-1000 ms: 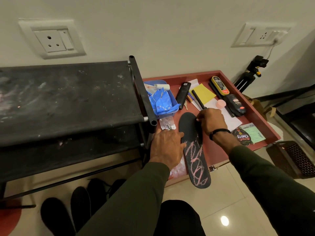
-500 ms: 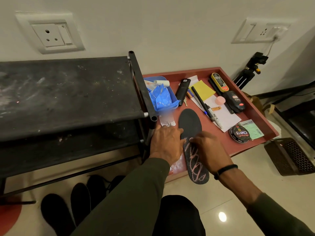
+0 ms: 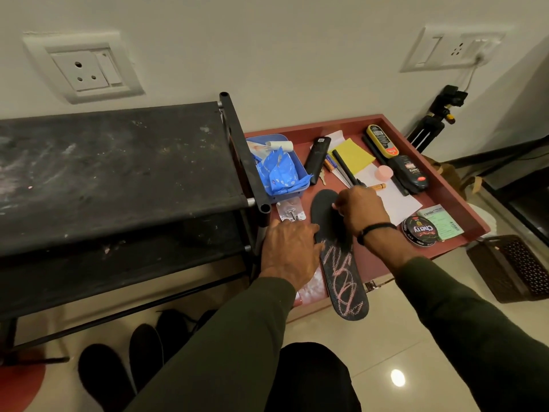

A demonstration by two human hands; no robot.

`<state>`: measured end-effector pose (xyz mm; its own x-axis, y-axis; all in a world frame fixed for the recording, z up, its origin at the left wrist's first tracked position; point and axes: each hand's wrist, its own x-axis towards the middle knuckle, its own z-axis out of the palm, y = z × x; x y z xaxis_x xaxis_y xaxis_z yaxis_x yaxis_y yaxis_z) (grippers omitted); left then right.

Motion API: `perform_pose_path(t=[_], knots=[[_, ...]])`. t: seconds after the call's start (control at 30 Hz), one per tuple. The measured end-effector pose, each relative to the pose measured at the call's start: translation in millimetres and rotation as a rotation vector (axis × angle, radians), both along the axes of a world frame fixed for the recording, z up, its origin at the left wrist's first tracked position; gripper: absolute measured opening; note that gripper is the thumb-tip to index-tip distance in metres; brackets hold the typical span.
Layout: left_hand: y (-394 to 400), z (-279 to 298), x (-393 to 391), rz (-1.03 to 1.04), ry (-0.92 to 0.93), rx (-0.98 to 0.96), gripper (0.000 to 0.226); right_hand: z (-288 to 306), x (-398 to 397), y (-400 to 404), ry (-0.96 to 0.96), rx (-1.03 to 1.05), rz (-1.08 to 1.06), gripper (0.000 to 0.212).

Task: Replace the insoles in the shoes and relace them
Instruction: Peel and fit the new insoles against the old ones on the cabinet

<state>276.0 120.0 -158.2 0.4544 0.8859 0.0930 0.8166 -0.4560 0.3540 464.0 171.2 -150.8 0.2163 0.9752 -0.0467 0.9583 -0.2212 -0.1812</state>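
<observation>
A black insole (image 3: 341, 281) with pink scribbles lies lengthwise on the red tray (image 3: 445, 200), its heel sticking out over the tray's near edge. My left hand (image 3: 289, 254) lies flat on the tray, with its fingers against the insole's left edge. My right hand (image 3: 361, 209) is over the toe end, fingers pinched on a small pale pink piece whose tip touches the insole. Two more dark insoles (image 3: 104, 379) lie on the floor at lower left, beside a dark shoe (image 3: 175, 331) partly hidden by my left sleeve.
A black shoe rack (image 3: 118, 162) stands to the left against the tray. The tray holds a blue tub (image 3: 279, 171) of packets, pens, papers, polish bottles and a polish tin (image 3: 419, 230). A brown basket (image 3: 517, 269) and a tripod (image 3: 436, 117) stand to the right.
My right hand moved from the insole's toe down to its middle and is now back at the toe. My left hand has stayed on the insole's left edge.
</observation>
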Motion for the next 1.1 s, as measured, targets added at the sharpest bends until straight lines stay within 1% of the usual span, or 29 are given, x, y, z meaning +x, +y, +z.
perform_pose_path(t=[0.13,0.23,0.37,0.47,0.53,0.63,0.73,0.83,0.9,1.0,1.1], knots=[[-0.7,0.0,0.2,0.016,-0.021,0.004,0.048,4.2,-7.8,41.1,0.020,0.007,-0.059,0.021],[-1.1,-1.0,0.1,0.013,-0.011,0.009,0.048,4.5,-13.1,53.3,0.010,-0.019,-0.100,0.021],[-2.0,2.6,-0.3,0.009,0.001,0.008,0.046,3.3,-21.2,42.9,-0.076,0.042,-0.001,0.022],[-4.8,7.1,-1.1,0.004,-0.012,0.015,0.039,-0.4,-29.7,33.4,-0.045,0.075,0.081,0.021],[-4.9,7.4,-0.7,0.009,-0.026,0.021,0.032,-2.5,-36.0,27.4,0.000,0.076,0.117,0.017],[-4.3,4.7,0.9,0.039,-0.050,0.008,0.021,-0.2,-34.3,9.5,0.012,0.054,0.214,0.009],[-3.2,0.9,1.7,0.047,-0.068,0.008,0.028,-3.6,-21.3,-19.1,0.008,0.025,0.279,0.014],[-1.6,0.1,1.7,0.028,-0.071,-0.005,0.037,-5.6,-18.0,-54.3,-0.033,0.019,0.249,0.012],[-0.1,-2.7,1.5,0.026,-0.049,0.003,0.035,-3.7,-23.1,-81.3,-0.020,0.038,0.270,0.011],[1.7,-6.7,1.5,0.020,-0.032,0.001,0.036,1.7,-35.0,-114.8,0.021,0.035,0.298,0.015],[2.2,-8.5,1.8,0.014,-0.023,0.018,0.037,-2.8,-37.5,-112.8,0.021,0.090,0.257,0.012]])
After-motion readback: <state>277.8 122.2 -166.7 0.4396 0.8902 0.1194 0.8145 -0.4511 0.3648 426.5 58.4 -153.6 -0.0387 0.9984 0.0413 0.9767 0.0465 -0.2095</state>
